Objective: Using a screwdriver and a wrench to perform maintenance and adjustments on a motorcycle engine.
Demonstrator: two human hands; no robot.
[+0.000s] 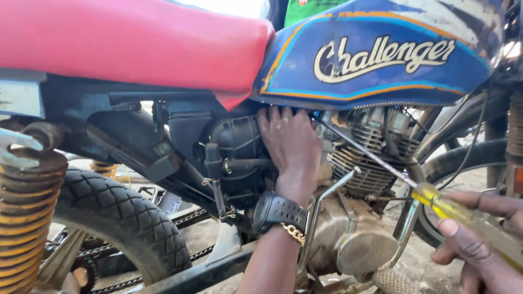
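Observation:
I am looking at the side of a motorcycle with a red seat and a blue fuel tank. My left hand reaches in under the tank, fingers spread and pressed against the black rubber air duct beside the engine; a black watch and gold bracelet sit on that wrist. At the lower right, my right hand grips a screwdriver by its yellow see-through handle. Its long shaft slants up left, the tip hidden just under the tank by my left fingers.
The finned engine cylinder and dusty crankcase lie right of my left hand. A metal kick lever crosses in front. The rear tyre, chain and a yellow shock spring fill the lower left. The front wheel stands at right.

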